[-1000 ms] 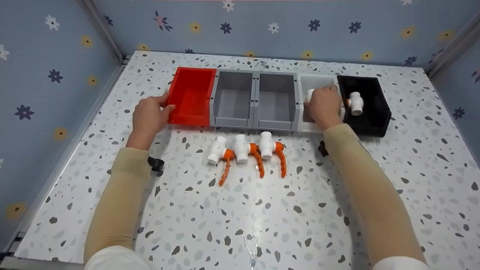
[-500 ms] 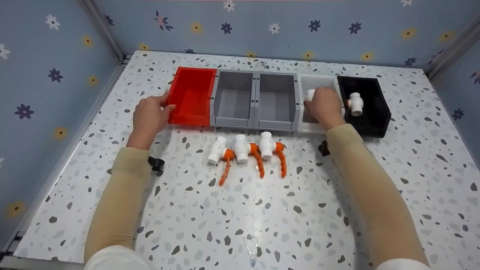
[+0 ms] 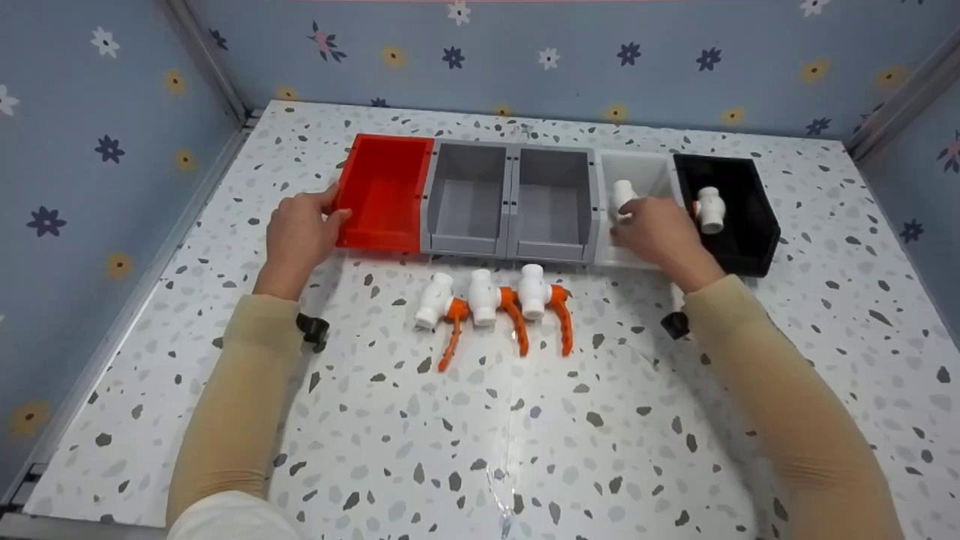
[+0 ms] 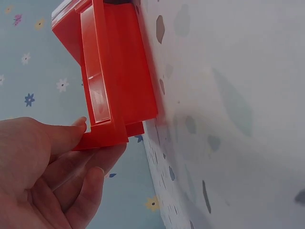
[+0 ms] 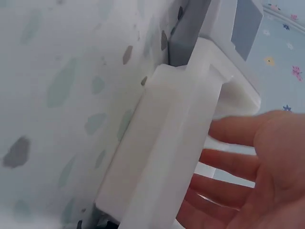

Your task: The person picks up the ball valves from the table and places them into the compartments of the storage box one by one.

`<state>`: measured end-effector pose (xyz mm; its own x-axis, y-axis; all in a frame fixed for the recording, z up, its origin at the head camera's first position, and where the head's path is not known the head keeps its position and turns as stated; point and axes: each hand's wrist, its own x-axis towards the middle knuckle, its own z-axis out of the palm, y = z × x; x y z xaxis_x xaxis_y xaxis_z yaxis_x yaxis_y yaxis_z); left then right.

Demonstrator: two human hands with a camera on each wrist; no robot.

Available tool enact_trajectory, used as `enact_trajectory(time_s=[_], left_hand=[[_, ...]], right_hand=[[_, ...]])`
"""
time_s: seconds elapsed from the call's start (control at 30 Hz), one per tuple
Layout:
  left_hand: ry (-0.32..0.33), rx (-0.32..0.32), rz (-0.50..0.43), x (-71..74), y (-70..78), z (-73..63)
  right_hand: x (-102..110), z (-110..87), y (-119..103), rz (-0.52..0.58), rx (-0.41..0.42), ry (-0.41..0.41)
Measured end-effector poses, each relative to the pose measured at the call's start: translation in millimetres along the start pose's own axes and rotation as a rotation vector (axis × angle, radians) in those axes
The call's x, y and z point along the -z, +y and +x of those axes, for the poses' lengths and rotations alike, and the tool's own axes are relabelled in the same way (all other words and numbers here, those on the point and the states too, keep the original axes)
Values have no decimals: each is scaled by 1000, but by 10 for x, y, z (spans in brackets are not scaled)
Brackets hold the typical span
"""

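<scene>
My left hand point(image 3: 300, 232) pinches the side wall of the red bin point(image 3: 381, 191); in the left wrist view the thumb lies on one side of the rim and the fingers on the other. Over the front of the white bin point(image 3: 646, 169) is my right hand point(image 3: 664, 234), its fingers loosely extended in the right wrist view and gripping nothing that I can see. A white ball valve point(image 3: 623, 196) lies in the white bin, partly hidden by that hand. Another white valve point(image 3: 711, 210) is in the black bin point(image 3: 750, 247), its orange handle mostly hidden.
Two grey bins point(image 3: 470, 244) stand in the row between the red and white ones. In front of them on the speckled table point(image 3: 420, 450) lie a left valve point(image 3: 435, 301), a middle valve point(image 3: 484, 298) and a right valve point(image 3: 533, 292), all with orange handles. Flowered panels point(image 3: 525, 82) enclose the table.
My right hand has drawn back toward me and slightly right, showing more of the valve in the white bin. The left hand keeps its hold on the red bin.
</scene>
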<state>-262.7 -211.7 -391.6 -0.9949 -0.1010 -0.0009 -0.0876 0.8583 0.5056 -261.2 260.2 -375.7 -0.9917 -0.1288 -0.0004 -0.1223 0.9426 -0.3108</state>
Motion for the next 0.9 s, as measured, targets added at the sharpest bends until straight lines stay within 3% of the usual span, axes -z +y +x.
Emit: enact_trajectory(time_s=[0.17, 0.4, 0.9], left_hand=[[9, -7, -5, 10, -2, -7], [-3, -4, -8, 2, 3, -2], [14, -20, -10, 3, -12, -19]], right_hand=[[-2, -81, 20, -13, 69, -93], [-35, -81, 72, -41, 84, -152], [-106, -63, 145, 51, 85, -1]])
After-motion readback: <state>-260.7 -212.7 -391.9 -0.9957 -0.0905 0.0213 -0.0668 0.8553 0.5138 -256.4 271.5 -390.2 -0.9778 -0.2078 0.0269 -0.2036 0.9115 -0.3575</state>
